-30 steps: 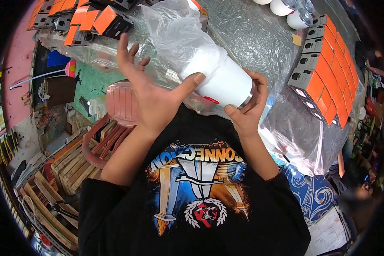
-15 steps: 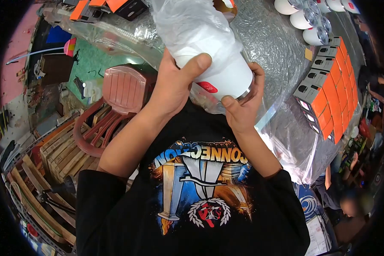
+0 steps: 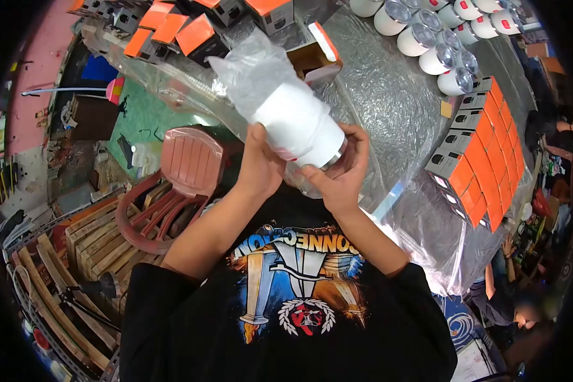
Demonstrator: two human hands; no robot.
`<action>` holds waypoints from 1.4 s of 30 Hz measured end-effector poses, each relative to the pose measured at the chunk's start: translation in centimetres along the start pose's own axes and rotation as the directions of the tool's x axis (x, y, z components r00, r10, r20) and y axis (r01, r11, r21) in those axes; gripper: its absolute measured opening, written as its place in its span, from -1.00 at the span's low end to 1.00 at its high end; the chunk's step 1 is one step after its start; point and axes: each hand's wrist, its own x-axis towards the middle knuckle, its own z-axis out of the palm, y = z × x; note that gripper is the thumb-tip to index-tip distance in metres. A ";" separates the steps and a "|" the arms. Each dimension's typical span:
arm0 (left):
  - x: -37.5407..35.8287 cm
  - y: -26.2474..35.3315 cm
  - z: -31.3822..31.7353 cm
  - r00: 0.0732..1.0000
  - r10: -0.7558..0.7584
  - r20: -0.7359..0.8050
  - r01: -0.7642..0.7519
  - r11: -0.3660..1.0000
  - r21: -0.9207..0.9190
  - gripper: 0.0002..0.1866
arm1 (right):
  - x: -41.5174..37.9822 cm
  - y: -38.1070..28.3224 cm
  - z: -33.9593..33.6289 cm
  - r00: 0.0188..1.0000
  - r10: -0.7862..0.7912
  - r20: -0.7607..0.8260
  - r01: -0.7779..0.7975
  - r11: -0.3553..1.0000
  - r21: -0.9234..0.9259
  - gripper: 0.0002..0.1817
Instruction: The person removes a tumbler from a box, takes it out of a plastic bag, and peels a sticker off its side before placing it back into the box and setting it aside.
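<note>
A white tumbler (image 3: 304,125) with a red label, mostly turned out of sight, lies tilted between my hands above the plastic-covered table. A thin translucent plastic bag (image 3: 251,73) covers its far end and bunches up beyond it. My left hand (image 3: 261,164) grips the left side, thumb along the wall. My right hand (image 3: 341,173) is wrapped round the near end, where a shiny metal rim shows. Just past the tumbler, an opened box (image 3: 312,65) with an orange flap shows its brown inside.
Stacked orange-and-grey boxes (image 3: 484,165) stand at the right. Several white tumblers with clear lids (image 3: 420,39) are grouped at the far right. More orange boxes (image 3: 200,37) lie at the far left. A brown plastic chair (image 3: 191,159) stands left; another person (image 3: 496,299) is at the lower right.
The tumbler has rolled in my hands, so its red label now faces left and is barely visible. My left thumb has shifted from across its front to its side. The view has tilted farther out.
</note>
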 end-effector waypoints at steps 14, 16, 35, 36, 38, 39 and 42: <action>-0.2 -2.4 1.2 0.994 0.102 0.036 -0.107 0.982 0.159 -0.20 | -0.3 -1.0 -1.9 0.977 0.190 0.093 -0.195 0.980 0.044 -0.12; -0.7 -2.8 1.2 0.995 0.096 0.041 -0.102 0.979 0.179 -0.18 | -0.6 -1.4 -1.8 0.969 0.236 0.072 -0.244 0.961 0.127 -0.17; -0.4 -6.5 -3.7 0.970 0.047 0.240 -0.129 0.934 0.334 -0.12 | -1.5 -0.8 -2.9 0.897 0.442 -0.016 -0.431 0.880 0.199 -0.37; -0.3 -6.0 -3.4 0.977 0.057 0.207 -0.100 0.973 0.208 -0.14 | -1.4 -0.5 -3.2 0.898 0.439 -0.015 -0.428 0.882 0.196 -0.37; 0.7 -4.8 -2.7 1.000 -0.020 0.007 0.019 0.997 0.073 -0.01 | -1.6 0.1 -3.6 0.946 0.320 0.049 -0.323 0.940 0.110 -0.37; 1.3 -4.5 -3.1 1.000 -0.021 0.004 0.020 0.997 0.072 -0.01 | -1.7 0.0 -3.4 0.945 0.322 0.049 -0.326 0.939 0.110 -0.37; 2.6 -4.4 -3.7 0.994 -0.041 0.100 0.052 0.993 -0.107 -0.17 | -1.9 -0.3 -2.8 0.947 0.313 0.072 -0.319 0.943 0.094 -0.37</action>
